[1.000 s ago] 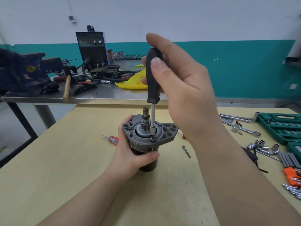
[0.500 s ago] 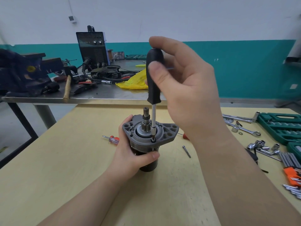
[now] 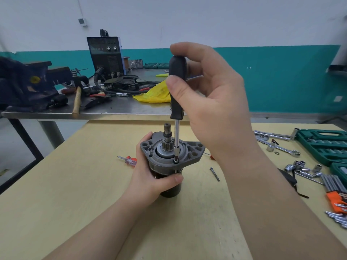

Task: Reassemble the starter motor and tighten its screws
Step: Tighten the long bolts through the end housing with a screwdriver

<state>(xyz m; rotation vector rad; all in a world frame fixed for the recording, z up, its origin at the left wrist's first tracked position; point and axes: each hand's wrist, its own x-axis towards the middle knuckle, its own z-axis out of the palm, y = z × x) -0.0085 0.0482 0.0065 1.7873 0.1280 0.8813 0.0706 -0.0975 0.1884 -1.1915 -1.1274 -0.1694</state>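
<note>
1. Black-handled screwdriver (image 3: pixel 177 91) stands upright, pinched between thumb and fingers of the right hand (image 3: pixel 212 102), its tip seated in a screw (image 3: pixel 176 161) on the flange.
2. Left hand (image 3: pixel 150 177) wraps the starter motor (image 3: pixel 169 156), upright on the wooden surface (image 3: pixel 75 194).
3. Loose bolt (image 3: pixel 215 174) lies just right of it.

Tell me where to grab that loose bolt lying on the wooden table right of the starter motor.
Pinch the long bolt across its thin shank near the middle, coming straight down from above. It lies flat on the table, so only the two long sides are free, and bare wood surrounds it.
</note>
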